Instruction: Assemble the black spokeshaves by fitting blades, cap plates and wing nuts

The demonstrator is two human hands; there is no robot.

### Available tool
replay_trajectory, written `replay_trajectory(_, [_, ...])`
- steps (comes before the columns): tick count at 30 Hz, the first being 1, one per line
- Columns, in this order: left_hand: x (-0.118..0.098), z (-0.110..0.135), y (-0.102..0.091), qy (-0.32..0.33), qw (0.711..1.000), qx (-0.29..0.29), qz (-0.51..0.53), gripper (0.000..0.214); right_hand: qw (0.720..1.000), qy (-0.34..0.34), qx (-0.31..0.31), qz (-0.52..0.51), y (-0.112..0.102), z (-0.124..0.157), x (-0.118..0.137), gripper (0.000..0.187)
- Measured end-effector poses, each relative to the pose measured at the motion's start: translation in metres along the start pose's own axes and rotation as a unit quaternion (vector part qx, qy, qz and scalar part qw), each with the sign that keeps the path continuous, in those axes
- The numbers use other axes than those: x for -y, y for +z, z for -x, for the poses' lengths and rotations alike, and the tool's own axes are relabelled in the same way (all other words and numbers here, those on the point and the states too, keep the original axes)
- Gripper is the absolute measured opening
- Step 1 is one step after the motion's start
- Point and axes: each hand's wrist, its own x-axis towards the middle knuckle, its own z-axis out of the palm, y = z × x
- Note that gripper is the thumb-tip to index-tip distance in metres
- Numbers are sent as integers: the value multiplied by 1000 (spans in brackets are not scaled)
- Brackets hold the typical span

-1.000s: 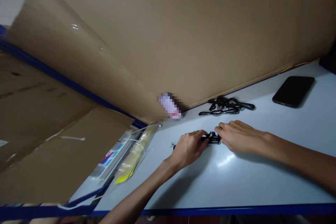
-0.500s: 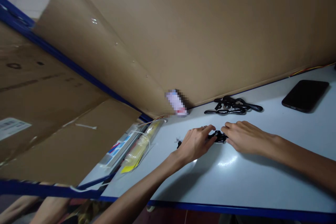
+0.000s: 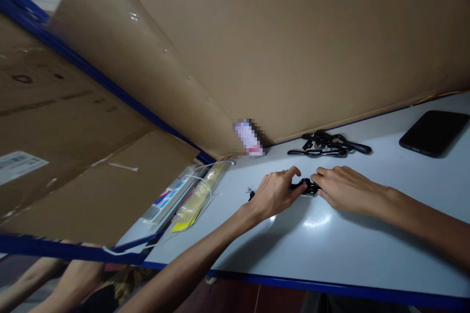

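A black spokeshave is held between my two hands, low over the white table. My left hand closes on its left end, with the thumb laid over the middle part and the index finger lifted and bent. On the other side, the fingers of my right hand wrap the right end and hide most of that handle. Beyond my hands, several similar black spokeshaves lie heaped near the back panel. Left of my left wrist are a small black part and tiny metal pieces, too small to name.
A black phone lies at the right. A pixelated object leans on the cardboard panel. Clear plastic bags with yellow lie along the left edge by a cardboard divider. Another person's arms show at lower left.
My left index finger has lifted off the spokeshave, while the thumb stays on it. The right hand keeps its hold. The view has shifted slightly.
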Motion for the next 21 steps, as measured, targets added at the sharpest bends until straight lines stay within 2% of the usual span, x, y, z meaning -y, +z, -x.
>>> replay_trajectory(5, [2,0,3,31,999,15,13,16,1000,0,5,4,-3,0,2,26])
replay_trajectory(9, [4,3,3,75,996,27,30,23,1000,0,2,6,-4,0,2,25])
replay_trajectory(15, [3,1,5,46,998,2,31,28,1000,-3,-1,4,-2,0,2,23])
replay_trajectory(21, [2,0,3,103,993,44,48,25,1000,-6,-5,6,-1,0,1,25])
